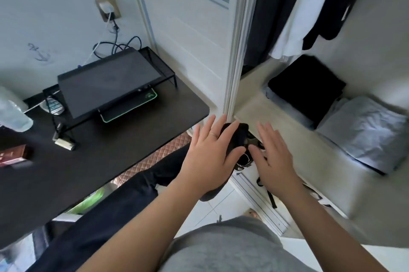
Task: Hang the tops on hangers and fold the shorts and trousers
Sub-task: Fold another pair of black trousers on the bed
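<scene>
Both of my hands are released, fingers straight and spread, holding nothing. My left hand (210,154) and right hand (275,159) hover side by side at the wardrobe's door edge, with a dark bundle (238,136) between them; I cannot tell whether either touches it. Dark trousers (124,201) lie stretched out under my left forearm, beside the black bench (155,134). On the wardrobe shelf (250,103) sit 2 folded piles, a black one (307,86) and a pale blue one (363,132). A white top (294,24) hangs above.
</scene>
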`<move>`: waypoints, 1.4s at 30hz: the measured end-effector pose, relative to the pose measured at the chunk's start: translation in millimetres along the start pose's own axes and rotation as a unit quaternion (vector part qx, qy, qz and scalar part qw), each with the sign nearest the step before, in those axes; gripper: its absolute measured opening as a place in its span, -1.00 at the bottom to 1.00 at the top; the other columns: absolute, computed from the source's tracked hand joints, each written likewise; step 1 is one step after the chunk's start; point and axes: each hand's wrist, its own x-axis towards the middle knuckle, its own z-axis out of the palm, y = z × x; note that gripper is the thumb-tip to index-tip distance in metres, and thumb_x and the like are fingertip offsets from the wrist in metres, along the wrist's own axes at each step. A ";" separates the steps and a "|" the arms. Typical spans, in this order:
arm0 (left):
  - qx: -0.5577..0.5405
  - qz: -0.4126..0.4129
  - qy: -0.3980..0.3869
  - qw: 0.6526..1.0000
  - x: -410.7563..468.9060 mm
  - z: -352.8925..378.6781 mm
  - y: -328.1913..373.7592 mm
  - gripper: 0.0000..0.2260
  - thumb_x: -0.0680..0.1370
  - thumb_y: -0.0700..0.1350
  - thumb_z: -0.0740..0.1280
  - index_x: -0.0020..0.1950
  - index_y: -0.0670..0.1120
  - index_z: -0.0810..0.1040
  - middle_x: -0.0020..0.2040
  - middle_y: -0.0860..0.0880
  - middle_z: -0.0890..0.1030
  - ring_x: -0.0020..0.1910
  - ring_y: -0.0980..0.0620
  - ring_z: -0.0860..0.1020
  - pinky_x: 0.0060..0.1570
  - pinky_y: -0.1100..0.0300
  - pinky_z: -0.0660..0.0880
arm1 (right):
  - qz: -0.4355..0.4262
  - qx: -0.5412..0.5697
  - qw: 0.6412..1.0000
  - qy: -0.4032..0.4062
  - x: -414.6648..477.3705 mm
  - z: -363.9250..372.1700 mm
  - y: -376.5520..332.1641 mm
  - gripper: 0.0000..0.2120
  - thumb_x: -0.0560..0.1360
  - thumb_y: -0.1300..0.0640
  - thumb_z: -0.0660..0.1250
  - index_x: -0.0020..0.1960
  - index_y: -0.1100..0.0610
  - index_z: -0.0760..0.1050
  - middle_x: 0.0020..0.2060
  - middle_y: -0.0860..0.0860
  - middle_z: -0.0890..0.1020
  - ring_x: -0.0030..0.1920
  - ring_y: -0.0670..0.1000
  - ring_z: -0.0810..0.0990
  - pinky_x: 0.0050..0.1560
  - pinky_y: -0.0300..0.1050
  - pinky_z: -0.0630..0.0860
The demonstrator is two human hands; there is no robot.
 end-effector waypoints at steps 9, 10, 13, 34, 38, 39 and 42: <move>0.050 -0.199 0.081 0.975 -139.6 -24.9 -64.0 -0.49 0.59 0.21 0.21 0.53 0.13 0.31 0.51 0.11 0.36 0.52 0.00 0.24 0.54 -0.02 0.02 | -0.031 0.167 0.968 -0.186 -60.2 62.9 -69.8 -0.58 0.67 -0.06 0.17 0.51 -0.17 0.29 0.36 -0.32 0.44 0.39 -0.34 0.34 0.42 -0.22 0.31; 0.049 -0.225 0.102 0.968 -153.8 -24.4 -70.6 -0.49 0.58 0.20 0.25 0.52 0.12 0.32 0.49 0.10 0.39 0.50 -0.02 0.29 0.52 -0.05 0.09 | -0.031 0.170 0.962 -0.210 -65.3 71.0 -73.7 -0.65 0.66 -0.07 0.19 0.45 -0.21 0.37 0.29 -0.35 0.50 0.35 -0.35 0.39 0.37 -0.25 0.35; 0.057 -0.313 0.161 0.934 -197.2 -20.0 -88.8 -0.48 0.56 0.18 0.32 0.48 0.06 0.37 0.46 0.02 0.44 0.48 -0.09 0.32 0.50 -0.12 0.18 | -0.013 0.180 0.943 -0.278 -76.7 97.4 -82.8 -0.85 0.64 -0.10 0.24 0.14 -0.33 0.50 0.14 -0.39 0.59 0.25 -0.34 0.50 0.20 -0.35 0.40; -0.471 -0.534 0.323 0.623 -343.2 66.7 -59.9 -0.78 0.34 0.05 0.51 -0.15 -0.06 0.63 -0.29 0.15 0.55 -0.23 0.18 0.53 -0.15 0.28 0.41 | 0.002 0.259 0.842 -0.474 -130.7 134.4 -104.4 -0.66 0.42 -0.03 0.36 0.16 0.04 0.61 0.05 -0.09 0.72 0.12 -0.12 0.65 0.05 -0.19 0.53; -0.502 -0.522 0.322 0.610 -351.6 82.4 -24.6 -0.70 0.29 0.06 0.53 -0.02 0.05 0.62 0.08 0.11 0.63 0.17 0.13 0.54 0.18 0.14 0.42 | -0.002 0.244 0.834 -0.495 -163.3 119.5 -95.8 -0.81 0.47 0.07 0.43 0.03 0.14 0.65 0.01 0.09 0.72 0.08 0.03 0.68 0.09 -0.06 0.56; -0.516 -0.516 0.324 0.602 -353.4 83.8 -16.5 -0.59 0.27 0.10 0.54 0.06 0.03 0.60 0.10 0.12 0.63 0.15 0.19 0.56 0.13 0.20 0.43 | -0.005 0.241 0.836 -0.494 -170.6 115.8 -96.1 -0.84 0.49 0.08 0.43 0.00 0.14 0.66 -0.03 0.08 0.73 0.06 0.04 0.68 0.12 -0.01 0.57; -0.569 -0.507 0.323 0.562 -357.1 80.4 3.1 -0.39 0.30 0.20 0.50 0.29 0.00 0.53 0.16 0.15 0.65 0.09 0.32 0.60 0.05 0.31 0.39 | -0.032 0.250 0.831 -0.496 -189.0 101.1 -104.3 -0.77 0.41 0.02 0.43 -0.06 0.16 0.65 -0.12 0.09 0.73 -0.04 0.02 0.69 0.08 0.02 0.56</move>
